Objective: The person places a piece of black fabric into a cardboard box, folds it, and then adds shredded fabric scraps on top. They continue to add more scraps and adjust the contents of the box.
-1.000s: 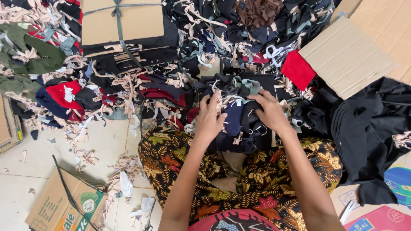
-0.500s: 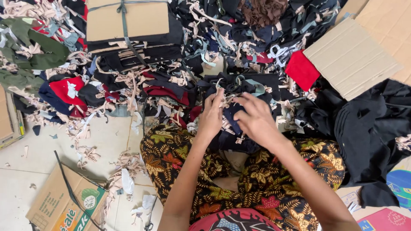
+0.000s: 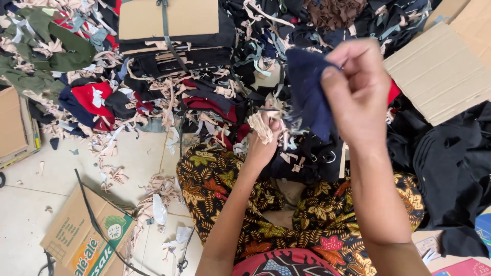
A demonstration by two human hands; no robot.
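Scraps everywhere, honestly: the only bare floor point(image 3: 61, 204) is the pale tile patch at lower left, and even that is dotted with beige trimmings, so there's not much room to shift about. The person sits cross-legged in a batik-print cloth point(image 3: 307, 214) with the heap pressed right up against the knees. Right hand point(image 3: 358, 92) is lifted up close to the camera, fingers point(image 3: 332, 82) pinching the top edge of a dark navy fabric piece point(image 3: 309, 92) that hangs down from them, clear of the pile. Left hand point(image 3: 263, 145) is lower, just above the lap, fingers curled shut around a small wad of beige strips point(image 3: 261, 127). Counting cardboard: one flat sheet point(image 3: 440, 71) at upper right, one tied on top of a stack of dark folded cloth point(image 3: 169, 20) at top centre with a strap over it, one flat box edge point(image 3: 13, 122) at far left, and one printed carton point(image 3: 84, 240) at lower left, brown with a green round mark and orange lettering, a black strap lying across it. One red piece point(image 3: 89, 97) stands out left of centre, olive green cloth point(image 3: 46, 56) at upper left. Black garments point(image 3: 450, 163) fill the right side.
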